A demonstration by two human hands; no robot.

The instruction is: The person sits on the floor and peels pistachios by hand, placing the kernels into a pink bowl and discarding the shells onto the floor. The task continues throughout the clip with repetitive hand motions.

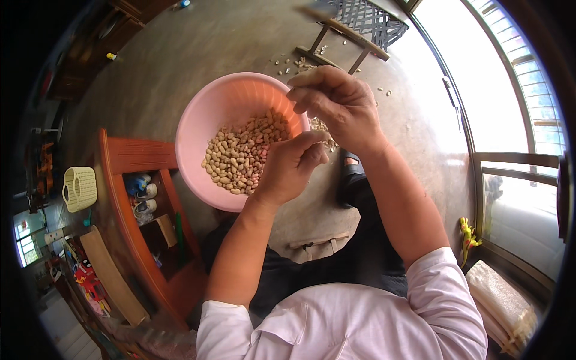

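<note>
Over the pink bowl (207,114) of peanuts (243,153), the left hand (291,168) curls loosely shut; the right hand (336,102) pinches a peanut pod (307,78) beyond the rim. Risk: cracked kernels or shell drop to the floor (198,42), joining scattered shells (300,63).

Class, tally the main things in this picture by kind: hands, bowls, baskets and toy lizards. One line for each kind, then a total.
Hands: 2, the left hand and the right hand
Pink bowls holding peanuts: 1
Pale yellow baskets: 1
Yellow toy lizards: 1
Total: 5
</note>
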